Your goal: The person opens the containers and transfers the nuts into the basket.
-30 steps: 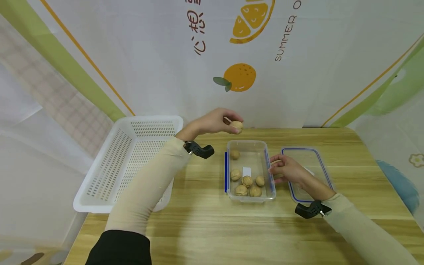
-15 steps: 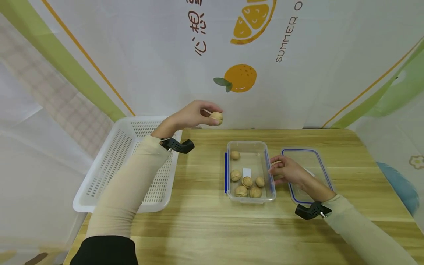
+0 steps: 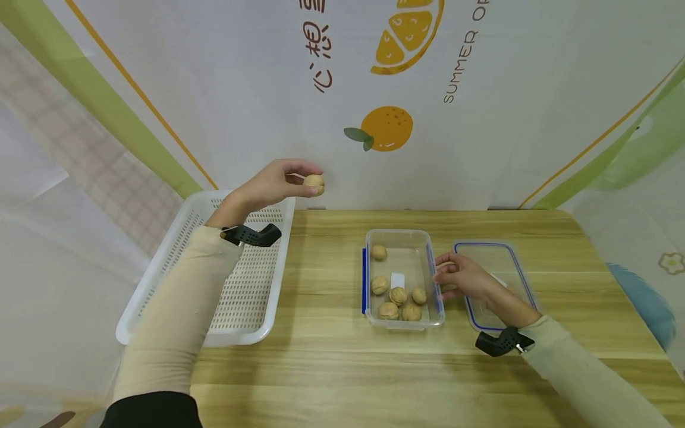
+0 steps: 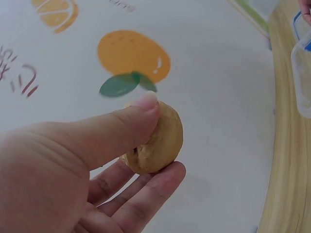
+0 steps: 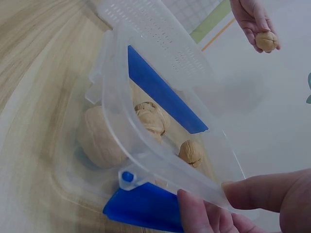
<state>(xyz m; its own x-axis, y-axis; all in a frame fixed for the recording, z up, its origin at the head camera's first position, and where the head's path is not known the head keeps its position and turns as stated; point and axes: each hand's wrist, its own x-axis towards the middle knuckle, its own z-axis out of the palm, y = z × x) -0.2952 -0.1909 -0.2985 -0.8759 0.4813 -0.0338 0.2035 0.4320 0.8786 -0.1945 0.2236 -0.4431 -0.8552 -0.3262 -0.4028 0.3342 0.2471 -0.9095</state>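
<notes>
My left hand [image 3: 270,185] is raised over the far right corner of the white basket, pinching a walnut [image 4: 167,138] between thumb and fingers. To the right, a clear plastic food container [image 3: 408,255] with blue side clips sits on the table without its lid. Several walnuts [image 3: 398,296] lie inside, most of them toward its near end, along with a small white packet [image 3: 398,280]. My right hand [image 3: 464,278] holds the container's right wall. In the right wrist view its thumb [image 5: 262,191] lies over the rim, with the fingers outside near the blue clip [image 5: 146,206].
A white perforated basket [image 3: 276,279] stands at the table's left, partly covered by my left arm. The container's clear lid [image 3: 516,261] with its blue seal lies under my right hand and wrist. A printed cloth [image 3: 460,154] hangs behind the wooden table [image 3: 342,374].
My left hand has moved left with the walnut, from above the container's far left corner toward the basket. The right hand and the container have stayed in place.
</notes>
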